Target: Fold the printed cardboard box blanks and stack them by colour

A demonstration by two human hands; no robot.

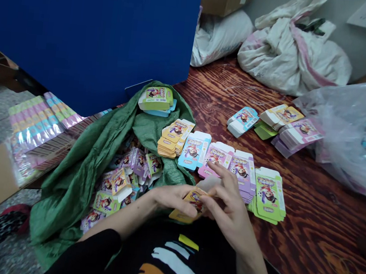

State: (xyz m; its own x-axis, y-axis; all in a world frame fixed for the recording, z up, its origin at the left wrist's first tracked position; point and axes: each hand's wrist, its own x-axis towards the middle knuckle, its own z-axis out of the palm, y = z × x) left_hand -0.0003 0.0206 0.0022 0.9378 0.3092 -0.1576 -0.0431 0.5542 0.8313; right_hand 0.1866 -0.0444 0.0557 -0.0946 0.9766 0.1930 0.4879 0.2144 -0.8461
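Close to my chest, an orange printed card box (192,201) is held between both hands. My left hand (176,199) is closed round its left side, the thumb on the printed face. My right hand (226,202) pinches its right edge with thumb and forefinger, other fingers stretched forward. Just beyond lie stacks of flattened card boxes: an orange stack (174,138), a blue stack (195,150), a pink stack (217,153), a purple stack (243,174) and a green stack (268,194). Left of my hands, a green woven sack (76,187) contains many small made-up boxes (119,185).
A large blue panel (93,27) stands at the back left. More box stacks (282,121) lie on the wooden table (309,237), near a clear plastic bag (351,124). White sacks (286,52) rest behind. An open carton of wrapped packs (39,135) is at left.
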